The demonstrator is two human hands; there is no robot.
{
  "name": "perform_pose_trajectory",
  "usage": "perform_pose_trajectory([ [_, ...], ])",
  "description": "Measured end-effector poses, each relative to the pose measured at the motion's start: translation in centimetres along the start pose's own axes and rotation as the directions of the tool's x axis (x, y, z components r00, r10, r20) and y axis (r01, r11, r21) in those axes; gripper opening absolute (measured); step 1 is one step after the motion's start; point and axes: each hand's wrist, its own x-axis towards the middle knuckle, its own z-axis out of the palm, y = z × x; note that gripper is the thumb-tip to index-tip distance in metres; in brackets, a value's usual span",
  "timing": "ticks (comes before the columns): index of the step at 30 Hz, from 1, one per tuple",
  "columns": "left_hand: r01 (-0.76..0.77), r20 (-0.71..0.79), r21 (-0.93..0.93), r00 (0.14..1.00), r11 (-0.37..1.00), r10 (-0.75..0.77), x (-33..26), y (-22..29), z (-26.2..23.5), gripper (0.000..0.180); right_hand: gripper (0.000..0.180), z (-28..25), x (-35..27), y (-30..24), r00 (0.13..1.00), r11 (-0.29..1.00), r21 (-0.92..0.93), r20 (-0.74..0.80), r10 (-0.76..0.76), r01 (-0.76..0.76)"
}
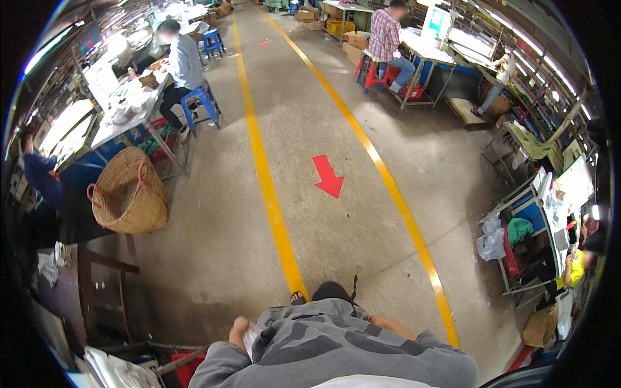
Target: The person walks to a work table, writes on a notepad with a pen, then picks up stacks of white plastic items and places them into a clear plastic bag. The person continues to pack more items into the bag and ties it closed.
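Note:
My left hand (240,325) hangs beside my grey shirt (310,343), its fingers curled closed. A whitish, see-through piece (251,339), perhaps thin plastic, shows right by it; whether the fingers grip it is hard to make out. On the other side, my right forearm (393,327) comes out of the sleeve and runs in behind the shirt front, which hides the hand and whatever it may hold. Past the shirt's edge is a dark rounded thing (331,290) with a thin black strap. A sandalled foot (297,297) stands on the left yellow line.
Two yellow lines (262,161) edge a concrete walkway with a red arrow (329,176). At left are a wicker basket (132,194), a dark wooden frame (107,262) and a person on a blue stool (202,107). Another person sits on a red stool (372,72); cluttered worktables (546,213) line the right.

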Motion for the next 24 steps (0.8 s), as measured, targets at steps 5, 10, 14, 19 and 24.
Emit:
perform_pose_trajectory([
  [5, -0.157, -0.120, -0.521, 0.987, 0.839, 0.110, 17.4, 14.0, -20.5, 0.036, 0.037, -7.5, 9.3, -8.3, 0.841, 0.959, -0.127, -0.463, -0.282, 0.252],
  [10, -0.233, -0.208, -0.489, 0.967, 0.841, 0.147, 28.0, 24.6, -32.7, 0.038, 0.026, -20.8, 16.6, -23.9, 0.736, 0.972, -0.220, -0.644, -0.206, 0.080],
  [14, -0.071, -0.055, -0.581, 0.997, 0.811, 0.048, 33.2, 29.6, -35.9, 0.037, 0.027, -32.8, 27.5, -26.7, 0.708, 0.924, -0.383, -0.652, -0.271, 0.001],
  [19, 0.007, 0.001, -0.766, 1.000, 0.643, -0.010, 37.1, 30.5, -34.8, 0.036, 0.026, -42.8, 34.2, -29.7, 0.908, 0.955, -0.296, -0.393, -0.142, 0.021],
  [24, 0.302, 0.233, -0.716, 0.953, 0.630, -0.192, 42.3, 33.5, -40.2, 0.035, 0.023, -54.3, 41.8, -42.0, 0.982, 0.962, -0.242, -0.164, 0.091, -0.129],
])
